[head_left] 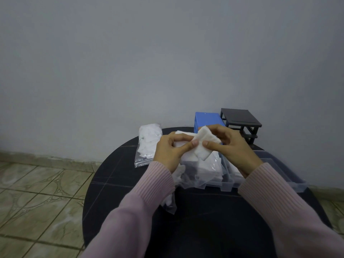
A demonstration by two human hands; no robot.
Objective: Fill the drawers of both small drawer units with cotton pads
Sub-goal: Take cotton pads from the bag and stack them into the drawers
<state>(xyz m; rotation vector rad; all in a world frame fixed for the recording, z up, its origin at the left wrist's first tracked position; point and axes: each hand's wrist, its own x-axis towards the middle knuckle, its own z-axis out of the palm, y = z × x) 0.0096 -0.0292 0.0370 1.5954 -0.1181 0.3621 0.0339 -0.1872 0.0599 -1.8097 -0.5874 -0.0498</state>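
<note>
Both my hands hold a small stack of white cotton pads (202,144) above the round table. My left hand (172,151) pinches its left side and my right hand (230,146) pinches its right side. Behind them stands a blue drawer unit (206,120), partly hidden by my right hand. A black drawer unit (242,123) stands to its right, its frame showing empty slots. Clear pulled-out drawers (275,170) lie on the table under my right wrist, holding white pads. An opened plastic bag of pads (202,174) lies under my hands.
A sealed clear bag full of cotton pads (148,144) lies at the table's far left edge. The dark round table (115,175) stands against a grey wall. Tiled floor lies to the left.
</note>
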